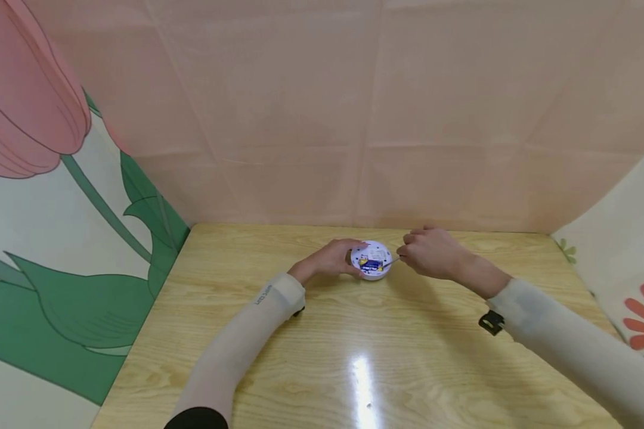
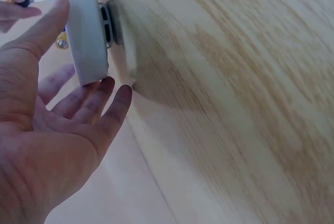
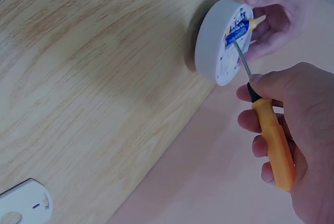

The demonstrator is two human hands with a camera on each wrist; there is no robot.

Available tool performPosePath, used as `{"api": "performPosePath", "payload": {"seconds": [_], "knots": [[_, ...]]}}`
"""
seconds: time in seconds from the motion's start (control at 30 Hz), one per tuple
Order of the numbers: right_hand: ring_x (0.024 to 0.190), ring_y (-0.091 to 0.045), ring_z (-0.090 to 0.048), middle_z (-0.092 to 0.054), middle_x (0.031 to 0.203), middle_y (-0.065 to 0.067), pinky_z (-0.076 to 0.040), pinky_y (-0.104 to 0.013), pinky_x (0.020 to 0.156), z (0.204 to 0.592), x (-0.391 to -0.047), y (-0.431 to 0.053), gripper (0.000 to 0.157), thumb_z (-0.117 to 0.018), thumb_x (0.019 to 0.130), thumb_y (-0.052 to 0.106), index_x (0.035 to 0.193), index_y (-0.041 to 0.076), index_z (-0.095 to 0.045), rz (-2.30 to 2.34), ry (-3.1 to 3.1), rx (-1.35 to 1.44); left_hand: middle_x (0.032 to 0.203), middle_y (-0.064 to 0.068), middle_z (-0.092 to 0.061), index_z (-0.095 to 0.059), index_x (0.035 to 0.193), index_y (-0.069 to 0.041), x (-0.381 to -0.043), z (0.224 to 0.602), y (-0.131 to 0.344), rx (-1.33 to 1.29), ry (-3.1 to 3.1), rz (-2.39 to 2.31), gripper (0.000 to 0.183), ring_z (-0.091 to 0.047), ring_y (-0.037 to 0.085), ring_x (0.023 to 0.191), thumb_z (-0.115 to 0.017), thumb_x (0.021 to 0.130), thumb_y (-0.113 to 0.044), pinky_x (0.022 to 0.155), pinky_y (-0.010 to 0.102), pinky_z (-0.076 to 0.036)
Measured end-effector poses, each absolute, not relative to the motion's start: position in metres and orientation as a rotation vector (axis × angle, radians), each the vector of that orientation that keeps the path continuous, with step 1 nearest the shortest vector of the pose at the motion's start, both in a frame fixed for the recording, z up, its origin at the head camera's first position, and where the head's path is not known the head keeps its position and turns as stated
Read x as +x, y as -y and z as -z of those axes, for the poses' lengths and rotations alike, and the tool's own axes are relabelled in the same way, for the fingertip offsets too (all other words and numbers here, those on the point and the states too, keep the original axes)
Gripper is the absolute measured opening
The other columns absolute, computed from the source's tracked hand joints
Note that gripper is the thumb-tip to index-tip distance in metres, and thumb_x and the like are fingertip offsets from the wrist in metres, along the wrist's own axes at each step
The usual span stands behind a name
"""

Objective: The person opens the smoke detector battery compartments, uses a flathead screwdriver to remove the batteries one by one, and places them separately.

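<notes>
A round white smoke detector [image 1: 376, 275] stands near the table's far edge, its back with the label and holes facing up. My left hand [image 1: 335, 257] grips its rim, thumb on one side and fingers on the other. On the detector's back sits a blue battery [image 3: 238, 32] with a yellow end. My right hand [image 1: 432, 253] holds a screwdriver [image 3: 274, 145] by its orange handle. In the right wrist view the metal shaft [image 3: 242, 57] reaches to the battery's edge. A dark slotted part [image 2: 108, 23] shows beneath the detector in the left wrist view.
The wooden table [image 1: 322, 345] runs up to a pink cloth backdrop [image 1: 300, 119]. A flat white piece [image 3: 31, 198] with holes shows at the right wrist view's lower left corner. Printed flower panels [image 1: 86, 310] stand at both sides.
</notes>
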State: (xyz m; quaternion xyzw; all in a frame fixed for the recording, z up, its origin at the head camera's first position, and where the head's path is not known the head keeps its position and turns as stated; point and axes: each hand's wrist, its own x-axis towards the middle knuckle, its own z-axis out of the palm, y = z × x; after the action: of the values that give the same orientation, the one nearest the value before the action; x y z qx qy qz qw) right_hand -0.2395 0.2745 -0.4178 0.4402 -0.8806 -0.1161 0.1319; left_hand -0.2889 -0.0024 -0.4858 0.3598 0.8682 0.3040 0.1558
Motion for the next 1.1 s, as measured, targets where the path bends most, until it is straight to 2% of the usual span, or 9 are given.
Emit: {"api": "performPosePath", "payload": {"seconds": [0.27, 0.63, 0.77, 0.9, 1.1], "knots": [[0.068, -0.021, -0.059, -0.059, 0.071, 0.002, -0.046, -0.039, 0.062, 0.415, -0.240, -0.269, 0.019, -0.080, 0.092, 0.022, 0.077, 0.018, -0.069, 0.408, 2.567, 1.288, 0.160, 0.012, -0.053, -0.050, 0.157, -0.007, -0.291, 0.489, 0.000, 1.045, -2.515, -0.876, 0.083, -0.048, 0.027, 0.148, -0.091, 0.087, -0.025, 0.124, 0.037, -0.036], [0.064, -0.021, -0.056, -0.059, 0.068, 0.002, -0.043, -0.037, 0.059, 0.416, -0.242, -0.262, 0.020, -0.078, 0.092, 0.022, 0.074, 0.018, -0.070, 0.438, 2.584, 1.289, 0.159, 0.008, -0.054, -0.051, 0.157, -0.009, -0.285, 0.487, -0.002, 0.991, -2.499, -0.928, 0.081, -0.049, 0.024, 0.147, -0.090, 0.088, -0.025, 0.122, 0.035, -0.038], [0.060, -0.020, -0.054, -0.057, 0.065, 0.001, -0.042, -0.037, 0.058, 0.409, -0.241, -0.255, 0.027, -0.074, 0.092, 0.018, 0.067, 0.017, -0.063, 0.472, 2.603, 1.286, 0.158, 0.009, -0.055, -0.052, 0.156, -0.008, -0.285, 0.488, -0.001, 0.983, -2.495, -0.960, 0.081, -0.052, 0.023, 0.144, -0.091, 0.087, -0.025, 0.120, 0.033, -0.041], [0.058, -0.021, -0.055, -0.059, 0.065, -0.001, -0.044, -0.037, 0.058, 0.403, -0.241, -0.244, 0.029, -0.073, 0.088, 0.014, 0.064, 0.017, -0.057, 0.562, 2.603, 1.278, 0.156, 0.008, -0.057, -0.053, 0.155, -0.010, -0.286, 0.488, 0.000, 0.981, -2.503, -0.965, 0.081, -0.056, 0.022, 0.140, -0.092, 0.086, -0.027, 0.117, 0.031, -0.044], [0.059, -0.022, -0.058, -0.064, 0.066, 0.000, -0.046, -0.037, 0.058, 0.401, -0.242, -0.230, 0.022, -0.077, 0.077, 0.013, 0.065, 0.018, -0.059, 0.694, 2.581, 1.277, 0.151, 0.007, -0.062, -0.057, 0.153, -0.011, -0.287, 0.488, -0.001, 0.984, -2.544, -0.950, 0.080, -0.062, 0.017, 0.128, -0.093, 0.084, -0.030, 0.109, 0.027, -0.049]]}}
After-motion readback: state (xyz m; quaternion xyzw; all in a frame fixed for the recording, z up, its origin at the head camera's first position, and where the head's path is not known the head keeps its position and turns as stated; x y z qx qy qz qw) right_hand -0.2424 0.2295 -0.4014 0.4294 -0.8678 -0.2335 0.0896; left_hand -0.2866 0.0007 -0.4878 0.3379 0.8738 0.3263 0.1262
